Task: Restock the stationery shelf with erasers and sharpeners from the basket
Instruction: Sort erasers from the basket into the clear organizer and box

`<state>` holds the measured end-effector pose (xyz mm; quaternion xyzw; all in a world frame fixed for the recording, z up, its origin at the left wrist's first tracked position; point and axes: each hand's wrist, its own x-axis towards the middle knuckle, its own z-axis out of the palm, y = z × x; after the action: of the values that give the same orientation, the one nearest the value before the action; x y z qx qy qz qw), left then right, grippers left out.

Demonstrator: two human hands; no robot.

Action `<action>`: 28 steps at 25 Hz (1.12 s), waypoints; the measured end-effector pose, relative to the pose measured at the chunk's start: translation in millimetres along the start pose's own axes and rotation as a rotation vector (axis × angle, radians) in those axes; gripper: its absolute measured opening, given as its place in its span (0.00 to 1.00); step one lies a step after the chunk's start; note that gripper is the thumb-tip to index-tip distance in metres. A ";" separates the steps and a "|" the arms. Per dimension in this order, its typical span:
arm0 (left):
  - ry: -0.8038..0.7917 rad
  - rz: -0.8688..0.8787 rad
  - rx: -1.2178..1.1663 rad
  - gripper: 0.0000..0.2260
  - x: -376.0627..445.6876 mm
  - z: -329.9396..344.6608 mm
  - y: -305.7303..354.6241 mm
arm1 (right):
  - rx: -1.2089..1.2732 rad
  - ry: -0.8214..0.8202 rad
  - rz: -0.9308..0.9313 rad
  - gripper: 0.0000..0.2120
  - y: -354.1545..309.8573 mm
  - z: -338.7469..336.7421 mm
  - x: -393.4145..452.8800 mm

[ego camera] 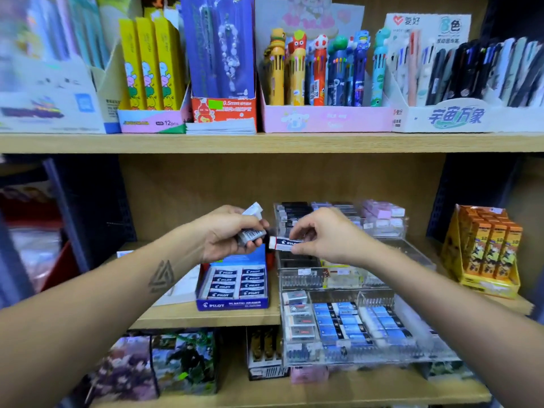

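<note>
1. Eraser (pixel 284 242), white with a dark Pilot sleeve, pinched lengthwise between fingertips and thumb of right hand (pixel 326 237), held above the middle shelf (pixel 206 316).
2. More erasers (pixel 250 235), a small bunch, gripped in curled fingers of left hand (pixel 228 234); one white end poking up past the knuckles, a barcode visible on the lowest.
3. Both hands close together, nearly touching, just in front of the clear tiered organiser (pixel 353 290).
4. Blue Pilot box (pixel 234 285) below the left hand, open, filled with two columns of sleeved erasers, standing on the middle shelf just beside the organiser.
5. Organiser compartments stocked with black, white, pink and blue erasers; front tier with blue-sleeved rows, left column with white ones.
6. Orange display box (pixel 485 254) at the right end of the same shelf, well apart from the hands.
7. Upper shelf (pixel 265 142) lined with pen displays: novelty multicolour pens (pixel 318 72) in a pink tray, yellow boxes (pixel 150 63) to the left.
8. Basket not visible.
</note>
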<state>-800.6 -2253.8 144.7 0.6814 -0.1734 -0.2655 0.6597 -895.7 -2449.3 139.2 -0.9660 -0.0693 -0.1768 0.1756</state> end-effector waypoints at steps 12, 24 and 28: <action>0.343 -0.058 0.155 0.08 1.5 -83.9 -76.9 | -0.416 -0.293 -0.029 0.07 -79.2 83.1 69.2; 0.214 -0.001 0.254 0.07 -2.6 -67.9 -88.8 | -0.468 -0.707 0.005 0.09 -80.1 90.1 76.0; 0.255 0.037 0.172 0.06 -3.1 -71.1 -96.0 | -0.386 -0.652 0.003 0.09 -76.3 95.8 70.7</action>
<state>-772.0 -2188.0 49.1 0.7602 -0.1229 -0.1489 0.6203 -814.7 -2338.5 105.2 -0.9869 -0.0853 0.1304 -0.0406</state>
